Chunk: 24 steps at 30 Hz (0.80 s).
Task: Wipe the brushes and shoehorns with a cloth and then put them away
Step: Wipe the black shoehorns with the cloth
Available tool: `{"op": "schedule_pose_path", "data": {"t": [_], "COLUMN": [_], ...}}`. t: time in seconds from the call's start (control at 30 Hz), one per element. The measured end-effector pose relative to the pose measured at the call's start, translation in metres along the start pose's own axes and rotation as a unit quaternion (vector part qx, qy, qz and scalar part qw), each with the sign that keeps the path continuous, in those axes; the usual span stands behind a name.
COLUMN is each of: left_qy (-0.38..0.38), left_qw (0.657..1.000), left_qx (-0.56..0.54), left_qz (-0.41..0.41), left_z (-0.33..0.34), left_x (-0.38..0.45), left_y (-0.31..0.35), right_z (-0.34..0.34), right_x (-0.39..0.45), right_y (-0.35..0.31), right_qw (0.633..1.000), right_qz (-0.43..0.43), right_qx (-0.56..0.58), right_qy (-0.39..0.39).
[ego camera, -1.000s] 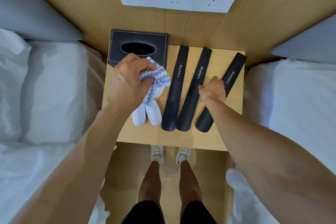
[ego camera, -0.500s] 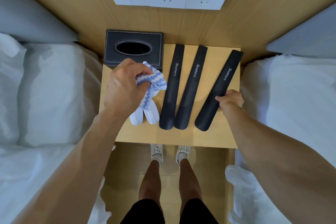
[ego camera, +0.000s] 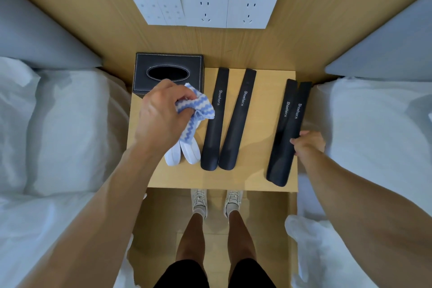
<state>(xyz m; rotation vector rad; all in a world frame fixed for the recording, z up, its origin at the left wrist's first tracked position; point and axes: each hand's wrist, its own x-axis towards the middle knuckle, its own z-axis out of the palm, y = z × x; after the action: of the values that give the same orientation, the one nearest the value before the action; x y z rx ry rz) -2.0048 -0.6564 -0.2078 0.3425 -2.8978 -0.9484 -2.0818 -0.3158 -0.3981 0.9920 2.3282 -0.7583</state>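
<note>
My left hand is closed on a blue-and-white zigzag cloth, held over two white shoehorn-like pieces on the wooden bedside table. Two black shoehorns lie side by side in the middle of the table. My right hand grips a third black shoehorn at the table's right edge. That shoehorn looks doubled by motion blur, and its wide end reaches the front edge.
A black tissue box stands at the table's back left. White wall sockets sit on the wooden panel behind. Beds with white bedding flank the table on the left and right. My legs and shoes are below.
My right hand slid from the middle of the table to its right edge, dragging the third black shoehorn away from the other two. My left hand with the cloth barely moved.
</note>
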Motion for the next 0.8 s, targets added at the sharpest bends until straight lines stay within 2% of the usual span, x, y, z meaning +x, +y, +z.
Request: {"op": "schedule_pose_path", "data": {"t": [0.27,0.43,0.67,0.8], "left_qy": [0.017,0.024,-0.005,0.027], "left_qw": [1.000,0.998,0.993,0.982], "left_qx": [-0.008,-0.032,-0.061,-0.084], "left_qz": [0.016,0.043,0.102,0.165], "left_z": [-0.025,-0.048,-0.084,-0.107], "left_x": [0.001,0.001,-0.009,-0.010], "left_y": [0.036,0.076,0.139,0.173], "right_z": [-0.038,-0.071,-0.127,-0.164], "right_x": [-0.037,-0.084,-0.197,-0.250], "right_y": [-0.013,-0.035,-0.058,-0.073], "right_qw": [0.997,0.984,0.930,0.873], "right_qz": [-0.069,-0.129,-0.301,-0.368], "right_qx": [0.044,0.120,0.212,0.317], "right_qy": [-0.003,-0.005,-0.016,-0.041]}}
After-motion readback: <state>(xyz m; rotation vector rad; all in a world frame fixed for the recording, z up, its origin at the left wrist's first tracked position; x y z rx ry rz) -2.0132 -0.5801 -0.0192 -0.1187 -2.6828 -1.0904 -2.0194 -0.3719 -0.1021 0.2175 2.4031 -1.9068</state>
